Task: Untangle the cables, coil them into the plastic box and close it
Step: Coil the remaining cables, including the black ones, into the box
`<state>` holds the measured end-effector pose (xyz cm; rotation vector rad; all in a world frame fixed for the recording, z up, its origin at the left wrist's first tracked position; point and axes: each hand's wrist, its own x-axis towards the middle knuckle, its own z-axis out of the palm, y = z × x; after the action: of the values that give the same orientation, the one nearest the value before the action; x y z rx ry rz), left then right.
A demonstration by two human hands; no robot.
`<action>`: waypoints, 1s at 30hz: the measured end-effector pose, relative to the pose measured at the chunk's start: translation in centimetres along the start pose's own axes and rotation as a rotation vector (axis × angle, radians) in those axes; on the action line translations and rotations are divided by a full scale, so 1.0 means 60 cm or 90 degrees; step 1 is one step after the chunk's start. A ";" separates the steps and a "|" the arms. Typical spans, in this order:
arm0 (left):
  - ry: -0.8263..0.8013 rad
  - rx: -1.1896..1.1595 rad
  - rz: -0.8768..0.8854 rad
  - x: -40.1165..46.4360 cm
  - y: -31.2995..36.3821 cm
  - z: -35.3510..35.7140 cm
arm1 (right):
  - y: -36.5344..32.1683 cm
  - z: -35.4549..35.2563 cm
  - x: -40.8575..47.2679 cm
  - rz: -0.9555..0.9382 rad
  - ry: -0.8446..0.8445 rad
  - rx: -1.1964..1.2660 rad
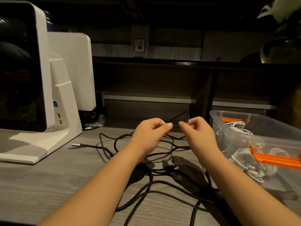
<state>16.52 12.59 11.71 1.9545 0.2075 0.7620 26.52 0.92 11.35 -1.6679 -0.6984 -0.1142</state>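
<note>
Nearest the camera, thick black cables (162,181) and a dark adapter brick (185,170) lay knotted on the worktop (48,185), between the two forearms. Loops crossed each other there; which lead ran over which could not be told.

Further out, thinner black loops spread under the hands, with one lead running left to a silver-tipped plug (76,144) lying flat, its long axis left-right, well apart from either hand.

Both hands were raised above the far edge of the tangle, close together. Left hand (149,136) had its fingers (168,125) curled in, thumb to forefinger, apparently pinching a thin black strand. Right hand (197,134) was curled the same way, fingertips facing the left's. The strand between them is too thin and dark to confirm; likely one short span held level, left-right.

Box (216,115) sat open just to the right, nearer the right hand, with white cables (244,159) already inside. Orange latches (276,159) showed on its rim; no lid seen.

My read: still untangling, black cables all outside the box. The next pull likely needs the hands drawn apart along that span.
</note>
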 end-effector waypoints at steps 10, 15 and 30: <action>0.192 -0.481 -0.033 0.002 0.008 -0.003 | -0.006 0.013 -0.022 -0.301 -0.259 -0.262; 0.145 -0.767 -0.125 -0.001 0.021 -0.020 | -0.002 0.024 -0.023 -0.271 -0.358 -0.366; 0.322 -0.404 -0.158 0.011 0.011 -0.064 | -0.001 -0.015 -0.024 -0.373 -0.380 -0.315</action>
<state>14.64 15.38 13.77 1.0960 0.4412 0.9981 25.59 -0.46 10.94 -1.9278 -1.7167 -0.2202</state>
